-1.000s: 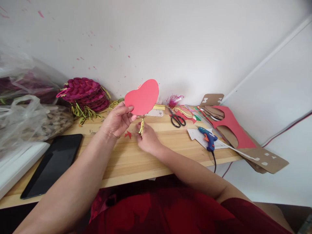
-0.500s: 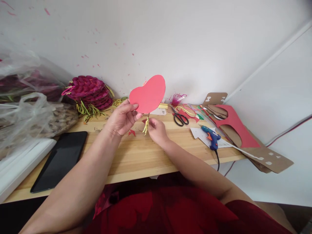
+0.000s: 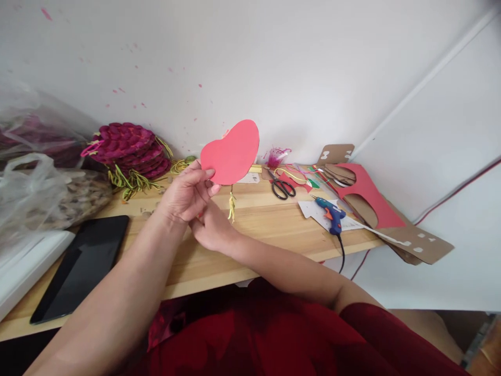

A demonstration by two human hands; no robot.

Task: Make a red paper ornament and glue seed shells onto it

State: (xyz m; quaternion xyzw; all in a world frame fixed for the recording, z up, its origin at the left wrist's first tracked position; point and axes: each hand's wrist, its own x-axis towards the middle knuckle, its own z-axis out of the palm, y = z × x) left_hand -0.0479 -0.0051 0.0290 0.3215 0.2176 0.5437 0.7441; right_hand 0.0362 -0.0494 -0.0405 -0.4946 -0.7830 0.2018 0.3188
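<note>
My left hand (image 3: 187,194) pinches the lower left edge of a red paper heart (image 3: 231,151) and holds it upright above the wooden table (image 3: 250,230). A short yellow tassel (image 3: 231,207) dangles from the heart's bottom. My right hand (image 3: 211,228) rests on the table just below my left hand, partly tucked under it, and its fingers are hidden. A small red paper scrap lay on the table there; I cannot see it now.
A black tablet (image 3: 80,266) lies at the front left. Plastic bags (image 3: 35,193) and a stack of magenta woven pieces (image 3: 127,149) sit at the back left. Black scissors (image 3: 279,186), a blue glue gun (image 3: 332,213) and red and brown card offcuts (image 3: 371,203) lie right.
My right hand let go of the tassel area and moved left and down under my left hand. The heart stays held up, almost unmoved.
</note>
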